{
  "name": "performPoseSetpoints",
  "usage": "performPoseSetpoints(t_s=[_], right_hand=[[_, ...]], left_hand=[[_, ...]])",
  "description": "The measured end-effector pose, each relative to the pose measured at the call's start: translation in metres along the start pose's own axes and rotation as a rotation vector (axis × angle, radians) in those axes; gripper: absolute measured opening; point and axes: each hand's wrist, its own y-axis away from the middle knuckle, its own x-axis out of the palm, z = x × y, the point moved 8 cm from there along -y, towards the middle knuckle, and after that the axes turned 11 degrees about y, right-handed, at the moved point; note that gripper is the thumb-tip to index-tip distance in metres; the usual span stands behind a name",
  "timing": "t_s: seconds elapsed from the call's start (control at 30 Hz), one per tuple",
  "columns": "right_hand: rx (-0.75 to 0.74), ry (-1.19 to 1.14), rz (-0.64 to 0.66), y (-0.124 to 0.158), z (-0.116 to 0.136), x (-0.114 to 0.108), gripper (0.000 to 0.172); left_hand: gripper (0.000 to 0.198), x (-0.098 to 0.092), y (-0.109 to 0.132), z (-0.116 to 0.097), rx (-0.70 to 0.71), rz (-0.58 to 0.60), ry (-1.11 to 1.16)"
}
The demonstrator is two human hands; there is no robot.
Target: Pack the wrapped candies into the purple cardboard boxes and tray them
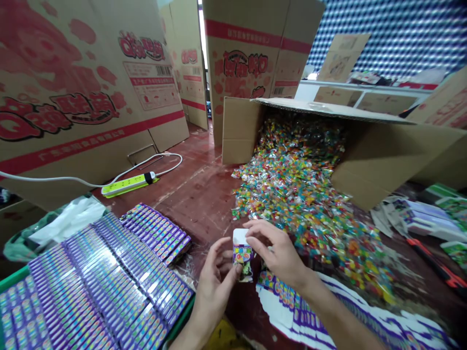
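Holds one small carton (242, 259) upright in the left hand (216, 279), with the right hand (278, 248) at its raised white flap (240, 235), grip unclear, rows of cartons (120, 277) already in the green crate (16, 277), fanned cartons (288, 304) and candy packets (284, 180) apparently left.

Candy-packing workshop, as indicated by sweet packets (288, 194) spilling from a sideways carton (328, 108) at 2 o'clock, rows of small purple boxes (109, 277) in a green tray (14, 277) at 8 o'clock, white-flapped boxes (288, 313) fanned at 5 o'clock, and printed cartons (87, 78) from 10 to 12 o'clock
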Motion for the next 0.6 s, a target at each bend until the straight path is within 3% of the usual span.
performPoseSetpoints(t_s=[0.2, 0.37, 0.5, 0.6], right_hand=[[0.227, -0.230, -0.178, 0.041, -0.032, 0.010, 0.036], [0.266, -0.211, -0.177, 0.056, -0.037, 0.022, 0.023], [0.228, -0.170, -0.216, 0.059, -0.032, 0.017, 0.013], [0.226, -0.230, -0.245, 0.060, -0.030, 0.015, 0.010]], left_hand=[[0.051, 0.013, 0.004, 0.007, -0.042, 0.064, 0.087], [0.045, 0.021, 0.005, 0.008, -0.095, 0.148, 0.132], [0.031, 0.031, 0.011, 0.007, -0.146, 0.276, 0.155], [0.032, 0.031, 0.012, 0.005, -0.146, 0.257, 0.155]])
